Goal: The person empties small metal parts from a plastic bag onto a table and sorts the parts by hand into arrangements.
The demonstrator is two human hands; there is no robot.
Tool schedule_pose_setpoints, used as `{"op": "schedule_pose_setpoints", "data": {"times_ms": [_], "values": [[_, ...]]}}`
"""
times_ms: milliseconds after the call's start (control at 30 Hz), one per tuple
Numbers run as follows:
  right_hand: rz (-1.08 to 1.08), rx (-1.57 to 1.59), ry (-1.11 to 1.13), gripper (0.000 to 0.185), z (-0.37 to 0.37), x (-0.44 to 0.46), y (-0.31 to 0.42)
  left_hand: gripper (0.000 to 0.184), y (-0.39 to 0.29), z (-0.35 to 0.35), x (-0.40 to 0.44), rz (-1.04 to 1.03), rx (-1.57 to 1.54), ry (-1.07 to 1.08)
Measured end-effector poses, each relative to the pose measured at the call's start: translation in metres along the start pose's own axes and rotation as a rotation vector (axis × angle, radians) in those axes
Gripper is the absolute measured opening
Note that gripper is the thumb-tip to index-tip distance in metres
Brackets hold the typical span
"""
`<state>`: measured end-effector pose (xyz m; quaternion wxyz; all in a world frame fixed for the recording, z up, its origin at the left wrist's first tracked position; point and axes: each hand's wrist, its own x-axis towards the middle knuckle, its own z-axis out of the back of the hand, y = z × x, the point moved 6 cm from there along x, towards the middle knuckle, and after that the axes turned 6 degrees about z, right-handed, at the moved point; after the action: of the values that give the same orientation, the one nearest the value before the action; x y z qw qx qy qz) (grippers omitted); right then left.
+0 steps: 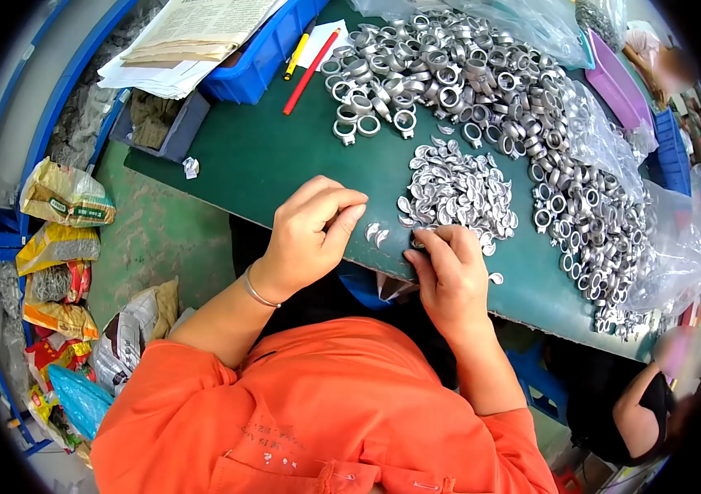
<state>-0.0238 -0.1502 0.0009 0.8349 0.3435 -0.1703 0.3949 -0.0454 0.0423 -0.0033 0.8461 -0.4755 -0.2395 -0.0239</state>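
Observation:
My left hand [311, 233] is held over the table's near edge, its thumb and forefinger pinched together. Whatever may be between those fingertips is too small to make out. Beside it lie a few small curved metal pieces [378, 236], apart from the heap. My right hand [454, 272] is at the lower edge of a heap of similar leaf-shaped metal pieces [459, 188], with thumb and fingers closed on a curved metal piece that is mostly hidden. Another loose piece lies to the right of this hand.
A large pile of metal rings [470, 78] spreads over the green table [235, 156], partly under clear plastic bags [602, 136]. A red pencil [311, 72], a yellow marker [299, 54] and a blue bin [264, 53] are at upper left. Another person [635, 403] sits at right.

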Motion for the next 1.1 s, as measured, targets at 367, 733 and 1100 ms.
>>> {"op": "schedule_pose_setpoints", "data": {"times_ms": [367, 733, 1100], "values": [[-0.31, 0.097, 0.206, 0.012, 0.031, -0.017, -0.017, 0.012, -0.007, -0.003, -0.009, -0.165, 0.13, -0.102], [-0.085, -0.128, 0.118, 0.018, 0.042, -0.02, -0.008, 0.013, -0.008, -0.004, -0.012, -0.201, 0.156, -0.112], [-0.427, -0.032, 0.004, 0.014, 0.114, -0.046, -0.06, 0.015, -0.009, -0.006, -0.012, -0.191, 0.205, -0.112]]}}
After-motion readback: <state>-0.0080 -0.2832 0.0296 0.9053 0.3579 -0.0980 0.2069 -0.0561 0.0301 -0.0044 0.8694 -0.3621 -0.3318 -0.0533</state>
